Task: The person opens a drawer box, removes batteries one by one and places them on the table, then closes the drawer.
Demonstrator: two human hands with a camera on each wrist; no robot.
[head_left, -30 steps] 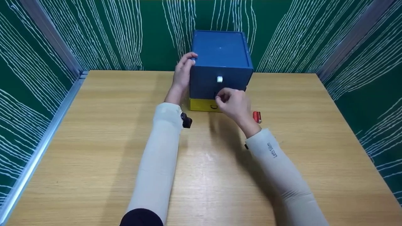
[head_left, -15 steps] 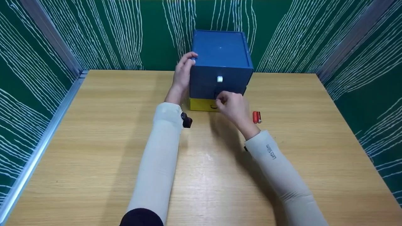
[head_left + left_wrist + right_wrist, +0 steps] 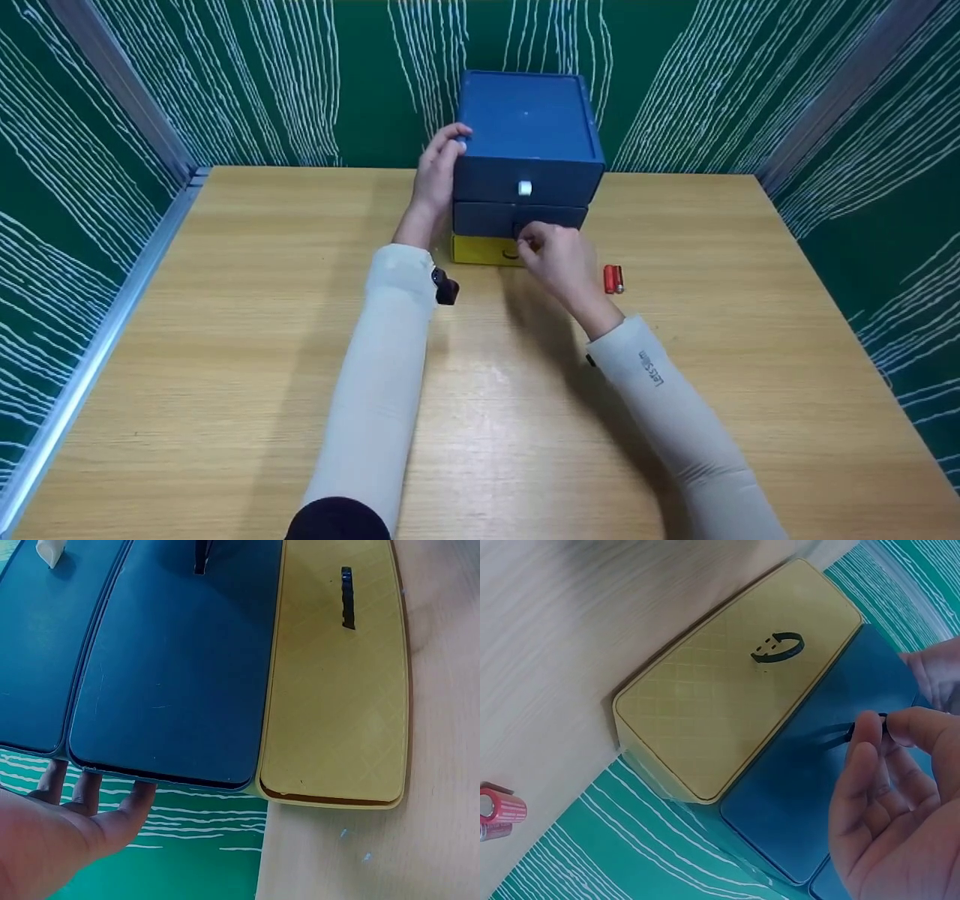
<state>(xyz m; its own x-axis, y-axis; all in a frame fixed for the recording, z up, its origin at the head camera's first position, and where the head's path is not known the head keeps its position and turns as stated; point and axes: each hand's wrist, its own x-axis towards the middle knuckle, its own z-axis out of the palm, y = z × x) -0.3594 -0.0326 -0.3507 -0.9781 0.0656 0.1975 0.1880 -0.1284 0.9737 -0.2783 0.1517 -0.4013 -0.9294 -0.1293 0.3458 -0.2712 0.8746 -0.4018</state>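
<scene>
A small chest of drawers stands at the back of the table, with two blue drawers above a yellow drawer. The upper blue drawer has a white knob. My right hand pinches the black loop handle of the lower blue drawer between thumb and forefinger. With its fingers extended, my left hand rests against the chest's left side, steady near the top edge; the left wrist view shows its fingertips touching that side. The yellow drawer's black handle is free.
Two red batteries lie side by side on the wooden table, right of the chest. Behind it rises a green wall with white wavy lines. Metal framing runs along the table's left side.
My right hand has moved slightly down and toward me with the handle. A seam now shows between the two blue drawer fronts. The left hand has stayed in place.
</scene>
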